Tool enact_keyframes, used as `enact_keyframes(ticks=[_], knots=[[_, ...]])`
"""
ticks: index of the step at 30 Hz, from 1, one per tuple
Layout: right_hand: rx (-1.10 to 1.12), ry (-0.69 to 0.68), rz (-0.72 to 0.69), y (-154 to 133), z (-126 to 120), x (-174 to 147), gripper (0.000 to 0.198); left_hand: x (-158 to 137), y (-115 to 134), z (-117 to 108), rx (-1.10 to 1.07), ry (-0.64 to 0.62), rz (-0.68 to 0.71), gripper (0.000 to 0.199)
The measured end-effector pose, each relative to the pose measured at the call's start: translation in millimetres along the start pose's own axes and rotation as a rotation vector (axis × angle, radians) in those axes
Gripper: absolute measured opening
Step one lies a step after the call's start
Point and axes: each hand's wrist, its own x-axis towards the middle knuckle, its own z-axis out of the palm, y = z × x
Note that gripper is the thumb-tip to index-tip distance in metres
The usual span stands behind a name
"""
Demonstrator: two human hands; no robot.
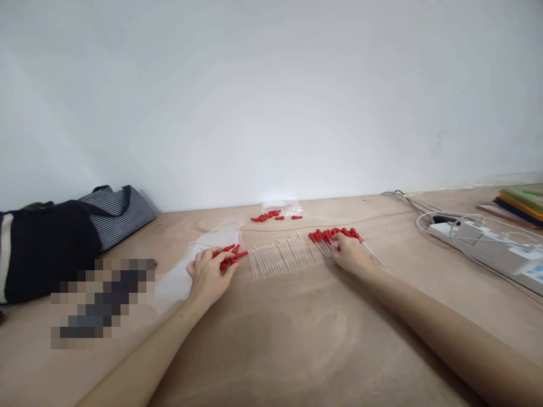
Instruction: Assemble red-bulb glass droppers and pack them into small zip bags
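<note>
My left hand (212, 276) curls over a small pile of red rubber bulbs (241, 255) on a clear plastic bag (173, 287), with bulbs between thumb and fingers. In the middle, a row of thin clear glass tubes (267, 260) lies side by side on the wooden table. To their right, several droppers (316, 238), tubes capped with red bulbs, lie in a row. My right hand (350, 253) is closed at the near side of these red ends, its fingertips on a dropper and partly hidden.
More red bulbs (265, 216) and a small bag of tubes (292, 210) lie near the wall. A black and striped bag (51, 243) and a pixelated dark object (106, 299) are at left. A power strip (479, 243) with cables and stacked coloured sheets (520, 203) sit at right.
</note>
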Motion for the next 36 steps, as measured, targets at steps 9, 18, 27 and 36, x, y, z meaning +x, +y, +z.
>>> enact_keyframes(ticks=[9,18,27,36], knots=[[-0.199,-0.063,0.095,-23,-7,-2,0.027,-4,1,6,0.084,-0.045,0.005,0.015],[-0.22,-0.297,0.118,-60,1,24,0.024,15,11,14,0.217,-0.002,0.122,0.018],[-0.203,-0.34,0.117,-73,2,29,0.021,44,18,19,0.19,-0.145,0.083,0.016],[0.145,-0.227,-0.338,-49,-15,-30,0.015,-13,40,0,-0.473,-0.225,0.23,0.011]])
